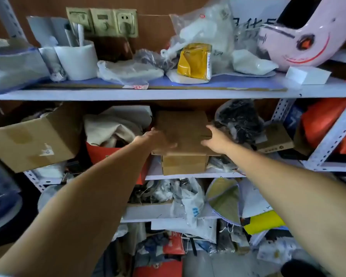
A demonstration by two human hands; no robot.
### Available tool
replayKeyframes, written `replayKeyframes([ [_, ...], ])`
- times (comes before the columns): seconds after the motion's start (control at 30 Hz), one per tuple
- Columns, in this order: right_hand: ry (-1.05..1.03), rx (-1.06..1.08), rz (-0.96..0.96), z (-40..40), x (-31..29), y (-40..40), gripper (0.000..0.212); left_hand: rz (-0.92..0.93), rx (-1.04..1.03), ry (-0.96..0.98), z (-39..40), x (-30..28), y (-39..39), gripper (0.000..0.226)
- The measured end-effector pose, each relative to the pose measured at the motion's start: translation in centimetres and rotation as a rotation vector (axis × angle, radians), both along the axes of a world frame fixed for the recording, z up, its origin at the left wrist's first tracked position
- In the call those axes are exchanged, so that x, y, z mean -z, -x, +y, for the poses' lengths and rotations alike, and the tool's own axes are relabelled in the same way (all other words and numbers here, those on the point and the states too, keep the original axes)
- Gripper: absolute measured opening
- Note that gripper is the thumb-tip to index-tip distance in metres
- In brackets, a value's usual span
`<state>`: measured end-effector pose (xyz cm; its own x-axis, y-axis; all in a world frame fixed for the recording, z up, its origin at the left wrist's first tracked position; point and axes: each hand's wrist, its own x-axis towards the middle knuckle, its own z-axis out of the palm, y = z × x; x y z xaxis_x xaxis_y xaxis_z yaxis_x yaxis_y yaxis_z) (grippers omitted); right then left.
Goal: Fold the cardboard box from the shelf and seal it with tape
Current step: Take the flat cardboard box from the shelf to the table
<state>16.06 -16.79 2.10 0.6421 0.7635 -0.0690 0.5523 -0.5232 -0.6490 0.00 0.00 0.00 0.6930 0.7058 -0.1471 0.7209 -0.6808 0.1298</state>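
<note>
Carelessly pulled, the flat cardboard box [183, 132], which the left hand [156, 139] and right hand [216, 139] press with loosely spread fingers, could drag the smaller box [184, 164] beneath it off the shelf [188, 175].

Head cam, close, faces fwd at shelf [168, 94].

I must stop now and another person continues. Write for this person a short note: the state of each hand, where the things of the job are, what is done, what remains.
Left hand: on the left side of the flat cardboard box, fingers curled at its edge; blurred, so a firm grip is not certain.
Right hand: fingers straight, touching the box's right side.
The box lies flat on a smaller cardboard box on the middle shelf, between a cloth bundle and a dark plastic bag.
Tape: I cannot find any in view.
Done: hands have reached the box.
Left: pull it out, fold it into shape, find tape, seal it.
</note>
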Motion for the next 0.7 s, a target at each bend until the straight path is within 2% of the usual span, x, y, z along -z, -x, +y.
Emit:
replayKeyframes([
  [0.03, -0.043, 0.014, 0.030, 0.5, 0.7, -0.1, 0.080, -0.031, 0.004, 0.078, 0.1, 0.1, -0.2, 0.114],
  [0.07, -0.046, 0.036, 0.045, 1.0, 1.3, -0.6, 0.086, 0.013, 0.002, 0.099, -0.4, -0.3, -0.2, 0.110],
  [0.1, -0.035, 0.048, 0.067, 1.5, 2.0, -1.0, 0.094, -0.039, -0.039, 0.145, -1.2, -0.6, -0.4, 0.089],
  [0.13, -0.007, 0.045, 0.101, 1.9, 2.5, -1.2, 0.101, 0.000, -0.061, 0.112, -2.2, -0.9, -0.4, 0.070],
  [0.17, 0.010, 0.039, 0.132, 2.4, 2.8, -1.6, 0.106, -0.026, -0.074, 0.105, -3.0, -1.1, -0.6, 0.070],
  [0.27, 0.048, 0.009, 0.133, 2.9, 1.7, -2.5, 0.118, -0.238, -0.203, 0.121, -4.4, -1.4, -0.7, 0.101],
  [0.47, 0.005, 0.013, 0.155, -0.7, 1.0, -2.5, 0.118, -0.329, -0.175, 0.128, -6.3, -1.6, -0.3, 0.108],
  [0.57, -0.051, 0.113, 0.174, -5.0, 1.4, -1.0, 0.123, -0.346, -0.080, 0.116, -8.2, -1.5, -0.1, 0.108],
  [0.7, 0.014, 0.268, 0.134, -12.0, 2.0, 2.1, 0.138, -0.298, 0.071, 0.141, -12.6, -1.1, 0.0, 0.109],
])
